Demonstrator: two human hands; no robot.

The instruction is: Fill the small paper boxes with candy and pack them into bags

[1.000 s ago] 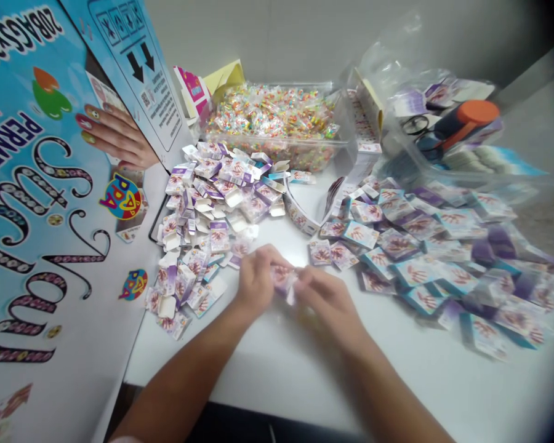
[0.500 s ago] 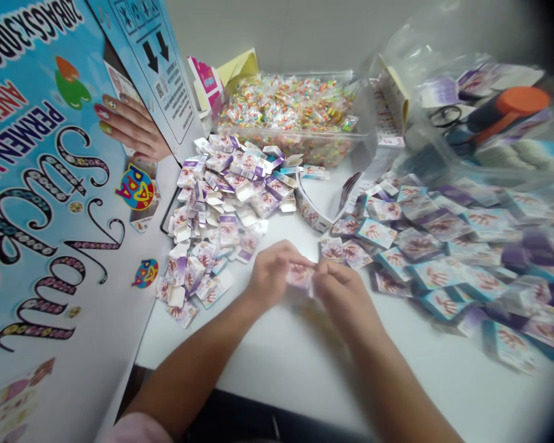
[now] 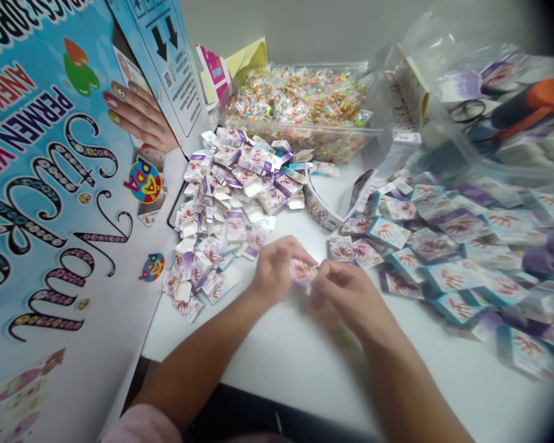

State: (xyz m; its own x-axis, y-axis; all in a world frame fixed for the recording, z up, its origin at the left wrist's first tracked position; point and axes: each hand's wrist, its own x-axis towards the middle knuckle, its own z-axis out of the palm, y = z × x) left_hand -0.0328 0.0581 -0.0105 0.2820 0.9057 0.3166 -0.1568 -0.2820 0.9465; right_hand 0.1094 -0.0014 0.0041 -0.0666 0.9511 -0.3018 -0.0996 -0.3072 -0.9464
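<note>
Candy tub: a see-through tub (image 3: 305,128) at the back of the desk, heaped to about its rim with small wrapped candies (image 3: 300,95) in mixed colours.
Right-hand bin: a see-through bin (image 3: 503,165) holding a dark bottle with an orange cap (image 3: 547,95), a black-ringed item (image 3: 467,111) and printed packs; blur hides the rest.
Box in hand: one small printed box (image 3: 301,272), held just above the desk between the two piles; its contents cannot be made out.
Left grip: the left hand (image 3: 273,271) pinches the box's left end, index finger stretched along the upper edge.
Right grip: the right hand (image 3: 344,289) has its fingertips pinched together on the box's right end.
Left pile: small boxes (image 3: 242,175), many with flaps open, reaching from the tub's front toward the left forearm.
Right pile: purple and blue boxes (image 3: 455,274) spread over the right side, the nearest just beside the right hand.
Paper strip: a curved printed strip (image 3: 321,210) standing between the piles, beyond the hands.
Edges: a big printed carton (image 3: 96,215) walls the left; the near edge passes under both forearms.
Open room: white desk (image 3: 258,354) shows between the forearms and right of the right forearm.
</note>
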